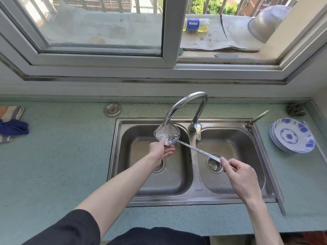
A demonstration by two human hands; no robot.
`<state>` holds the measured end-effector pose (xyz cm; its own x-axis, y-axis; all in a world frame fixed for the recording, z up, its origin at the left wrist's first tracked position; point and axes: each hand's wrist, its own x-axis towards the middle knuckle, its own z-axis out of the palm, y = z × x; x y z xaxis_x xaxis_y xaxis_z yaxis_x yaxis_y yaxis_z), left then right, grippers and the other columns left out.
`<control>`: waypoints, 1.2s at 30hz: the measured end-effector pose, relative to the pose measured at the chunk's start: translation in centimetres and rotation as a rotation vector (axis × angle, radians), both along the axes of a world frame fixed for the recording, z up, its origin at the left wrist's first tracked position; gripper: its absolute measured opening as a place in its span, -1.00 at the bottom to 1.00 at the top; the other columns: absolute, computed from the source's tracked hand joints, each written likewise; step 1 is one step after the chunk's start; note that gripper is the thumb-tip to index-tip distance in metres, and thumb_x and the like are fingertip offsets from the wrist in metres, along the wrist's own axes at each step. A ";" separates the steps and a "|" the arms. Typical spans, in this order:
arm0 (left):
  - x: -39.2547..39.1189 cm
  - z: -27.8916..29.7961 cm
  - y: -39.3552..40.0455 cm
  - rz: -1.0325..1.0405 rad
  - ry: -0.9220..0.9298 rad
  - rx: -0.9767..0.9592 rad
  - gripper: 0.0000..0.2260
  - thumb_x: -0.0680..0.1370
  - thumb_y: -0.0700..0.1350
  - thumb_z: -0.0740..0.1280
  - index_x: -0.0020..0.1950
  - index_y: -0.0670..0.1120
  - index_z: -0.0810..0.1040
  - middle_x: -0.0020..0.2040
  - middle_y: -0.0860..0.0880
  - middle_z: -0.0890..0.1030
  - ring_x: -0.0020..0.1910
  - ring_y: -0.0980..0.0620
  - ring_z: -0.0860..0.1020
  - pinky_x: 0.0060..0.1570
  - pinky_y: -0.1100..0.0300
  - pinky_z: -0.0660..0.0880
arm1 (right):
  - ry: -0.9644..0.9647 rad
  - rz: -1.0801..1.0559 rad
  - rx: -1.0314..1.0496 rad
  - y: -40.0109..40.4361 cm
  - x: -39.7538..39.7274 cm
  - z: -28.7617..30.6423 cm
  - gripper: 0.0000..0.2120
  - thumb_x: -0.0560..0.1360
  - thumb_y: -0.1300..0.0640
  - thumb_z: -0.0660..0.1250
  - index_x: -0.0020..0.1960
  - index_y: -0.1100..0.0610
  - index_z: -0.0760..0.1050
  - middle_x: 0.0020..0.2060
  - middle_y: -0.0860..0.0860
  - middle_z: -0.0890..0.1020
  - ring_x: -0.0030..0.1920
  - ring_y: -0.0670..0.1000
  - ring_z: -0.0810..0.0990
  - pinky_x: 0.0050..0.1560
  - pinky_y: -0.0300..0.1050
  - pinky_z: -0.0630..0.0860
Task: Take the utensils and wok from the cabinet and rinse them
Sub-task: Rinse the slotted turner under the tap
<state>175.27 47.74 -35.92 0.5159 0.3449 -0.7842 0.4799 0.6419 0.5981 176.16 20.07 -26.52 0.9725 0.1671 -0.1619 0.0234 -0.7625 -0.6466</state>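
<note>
A steel spatula [194,148] with a long flat handle lies across the double sink [192,175]. Its blade [167,134] is under the curved faucet spout [178,105] over the left basin, with water splashing on it. My left hand [160,150] touches the blade from below, thumb on its face. My right hand [238,172] pinches the handle's end over the right basin. No wok is in view.
A stack of blue-patterned plates [292,136] sits on the counter right of the sink. A scouring pad [295,109] lies in the back right corner. Cloths [12,123] rest at the far left. On the outside window ledge are a bottle [196,25] and a metal basin [267,22].
</note>
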 end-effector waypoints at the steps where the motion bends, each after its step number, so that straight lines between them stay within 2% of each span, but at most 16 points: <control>1: 0.0 0.1 0.0 0.002 0.005 -0.012 -0.74 0.71 -0.08 0.22 0.00 -0.23 0.58 -0.18 -0.19 0.71 -0.28 -0.03 0.70 -0.32 0.20 0.64 | -0.021 0.008 -0.016 0.0 0.1 0.1 -0.56 0.61 -0.14 0.38 -0.37 0.06 0.55 -0.54 -0.13 0.48 -0.42 0.00 0.43 -0.33 0.00 0.38; 6: -0.5 0.1 -0.2 0.024 0.026 -0.099 -0.77 0.72 -0.11 0.19 0.08 -0.25 0.53 -0.17 -0.21 0.70 -0.36 -0.02 0.70 -0.35 0.18 0.65 | -0.083 0.016 -0.070 0.4 0.5 0.2 -0.59 0.59 -0.15 0.40 -0.36 0.03 0.56 -0.52 -0.06 0.52 -0.38 0.07 0.54 -0.33 0.00 0.46; 11: -1.2 -0.4 0.2 0.060 0.047 -0.162 -0.76 0.70 -0.17 0.19 0.21 -0.30 0.54 -0.10 -0.24 0.70 -0.21 -0.09 0.71 -0.26 0.14 0.67 | -0.124 0.051 -0.107 1.6 0.5 0.0 -0.61 0.59 -0.15 0.40 -0.34 0.02 0.58 -0.48 -0.08 0.61 -0.38 -0.01 0.58 -0.35 -0.02 0.46; 16: -1.3 -0.3 0.8 0.083 0.047 -0.210 -0.82 0.69 -0.17 0.25 0.11 -0.28 0.54 -0.08 -0.24 0.68 -0.17 -0.11 0.69 -0.26 0.14 0.66 | -0.152 0.092 -0.136 2.5 0.1 0.2 -0.59 0.60 -0.17 0.36 -0.34 0.01 0.55 -0.50 -0.08 0.59 -0.42 -0.05 0.55 -0.40 -0.07 0.42; 19: -1.1 0.1 1.0 0.107 0.021 -0.263 -0.93 0.66 -0.24 0.25 0.02 -0.23 0.47 -0.06 -0.23 0.66 -0.15 -0.12 0.68 -0.24 0.13 0.66 | -0.136 0.081 -0.129 3.1 0.0 -0.1 -0.58 0.61 -0.18 0.34 -0.32 0.03 0.53 -0.48 -0.05 0.59 -0.39 0.02 0.54 -0.34 -0.02 0.45; 22: -0.7 0.2 1.1 0.148 -0.014 -0.318 -0.89 0.68 -0.20 0.27 0.08 -0.25 0.46 -0.06 -0.21 0.66 -0.13 -0.11 0.67 -0.27 0.14 0.67 | -0.110 0.069 -0.076 3.4 0.0 -0.7 -0.57 0.62 -0.17 0.33 -0.33 0.05 0.52 -0.47 -0.02 0.57 -0.36 0.09 0.53 -0.29 0.06 0.47; 27: -0.3 0.7 0.2 0.102 -0.053 -0.398 -0.86 0.69 -0.15 0.28 0.04 -0.22 0.51 -0.06 -0.17 0.68 -0.18 -0.07 0.70 -0.24 0.15 0.67 | -0.066 0.075 -0.033 3.5 -0.3 -1.9 -0.54 0.64 -0.20 0.29 -0.30 0.07 0.54 -0.44 0.01 0.57 -0.33 0.12 0.53 -0.26 0.09 0.47; 32: -0.4 0.3 -0.6 0.096 -0.084 -0.420 -0.91 0.65 -0.20 0.34 0.01 -0.21 0.56 -0.07 -0.14 0.66 -0.10 -0.07 0.66 -0.24 0.16 0.67 | -0.001 0.055 0.045 3.8 -0.5 -2.8 -0.52 0.64 -0.15 0.31 -0.33 0.13 0.50 -0.48 0.00 0.51 -0.37 0.07 0.44 -0.28 0.04 0.39; 36: -0.5 0.0 -0.2 0.107 -0.133 -0.395 -0.98 0.62 -0.25 0.38 0.01 -0.19 0.59 -0.11 -0.13 0.67 -0.11 -0.07 0.66 -0.16 0.12 0.70 | 0.114 0.022 0.191 4.5 -1.1 -3.9 -0.56 0.65 -0.07 0.32 -0.32 0.15 0.51 -0.56 -0.11 0.35 -0.46 -0.08 0.29 -0.40 -0.20 0.21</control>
